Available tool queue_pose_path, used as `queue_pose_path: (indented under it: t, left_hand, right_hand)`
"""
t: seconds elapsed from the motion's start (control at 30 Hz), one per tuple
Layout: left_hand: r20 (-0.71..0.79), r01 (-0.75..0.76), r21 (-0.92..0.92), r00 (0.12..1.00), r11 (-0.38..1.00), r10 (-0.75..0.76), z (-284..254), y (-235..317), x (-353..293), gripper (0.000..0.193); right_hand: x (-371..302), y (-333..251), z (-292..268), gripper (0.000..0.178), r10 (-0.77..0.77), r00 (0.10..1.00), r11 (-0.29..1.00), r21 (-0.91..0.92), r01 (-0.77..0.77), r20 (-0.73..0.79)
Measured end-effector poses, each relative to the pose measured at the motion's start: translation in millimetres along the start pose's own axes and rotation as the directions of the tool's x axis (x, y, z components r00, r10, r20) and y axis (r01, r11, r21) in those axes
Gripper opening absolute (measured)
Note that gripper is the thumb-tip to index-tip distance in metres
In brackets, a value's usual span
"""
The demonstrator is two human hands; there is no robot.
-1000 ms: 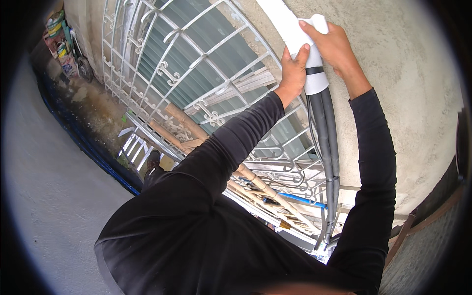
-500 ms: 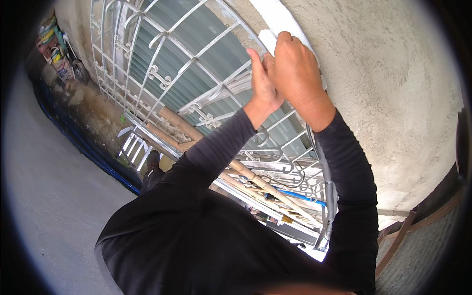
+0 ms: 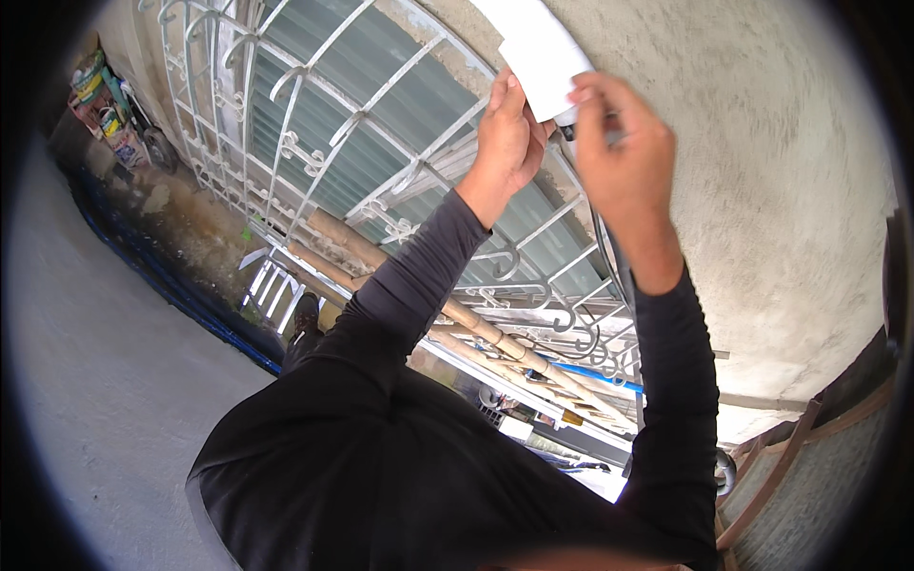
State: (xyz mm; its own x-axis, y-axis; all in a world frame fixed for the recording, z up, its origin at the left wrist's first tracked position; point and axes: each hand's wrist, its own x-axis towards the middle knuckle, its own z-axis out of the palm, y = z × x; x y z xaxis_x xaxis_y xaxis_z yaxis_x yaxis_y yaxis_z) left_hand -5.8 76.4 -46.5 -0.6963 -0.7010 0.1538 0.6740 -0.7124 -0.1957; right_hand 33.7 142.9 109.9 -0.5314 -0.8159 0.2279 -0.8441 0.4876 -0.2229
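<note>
A long white object [image 3: 547,67] with a smooth face runs up out of the top of the picture, against the rough wall. My left hand [image 3: 505,143] is closed at its lower left edge, fingers partly hidden behind it. At the lower right corner my right hand [image 3: 628,147] has its fingers curled together, the tips touching the white edge. Motion blurs that hand, and what lies between its fingers is unclear. Just under the white object a small dark piece [image 3: 568,130] shows between the hands.
White metal window grilles [image 3: 357,116] with scrolls stand in front of slatted glass, left of my hands. Bamboo poles [image 3: 495,338] cross below my arms. A white ladder [image 3: 271,290] is by my foot, low on the left. Rough plaster wall [image 3: 743,190] fills the right.
My right hand has come down and to the right, off the top of the white object. More of that object's face shows now, and its lower end sits lower. My left hand has shifted slightly.
</note>
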Motion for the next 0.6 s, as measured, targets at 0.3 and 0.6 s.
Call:
queue_pose_path:
  t: [0.3, 0.6]
  left_hand:
    - [-0.124, -0.06, 0.671, 0.974, 0.739, 0.192, 8, 17, 20, 0.038]
    - [-0.161, 0.144, 0.542, 0.985, 0.828, -0.066, 53, 26, 15, 0.084]
  right_hand:
    - [46, 62, 10, 0.039, 0.13, 0.985, 0.983, 0.146, -0.113, -0.115]
    - [56, 64, 8, 0.039, 0.211, 0.97, 0.952, 0.249, -0.176, -0.121]
